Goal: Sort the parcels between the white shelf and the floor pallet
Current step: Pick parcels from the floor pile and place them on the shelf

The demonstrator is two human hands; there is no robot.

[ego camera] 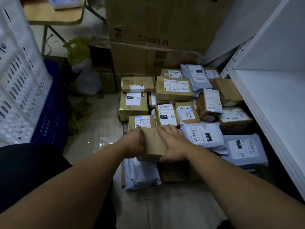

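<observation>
A plain brown cardboard parcel lies at the near edge of the parcel pile on the floor. My left hand grips its left side, thumb on top. My right hand lies over its right part, fingers spread on top and thumb curled round the near edge. Behind it lie several labelled brown boxes, among them a box with a blue-edged label and a box marked 010. Grey mailer bags lie to the right. The white shelf stands on the right, its board bare.
Large SF Express cartons are stacked behind the pile. A white perforated crate and a blue crate stand at the left. A yellow-green bag lies near a wooden table leg. A white bag lies under the held parcel. Pale floor tiles show in front.
</observation>
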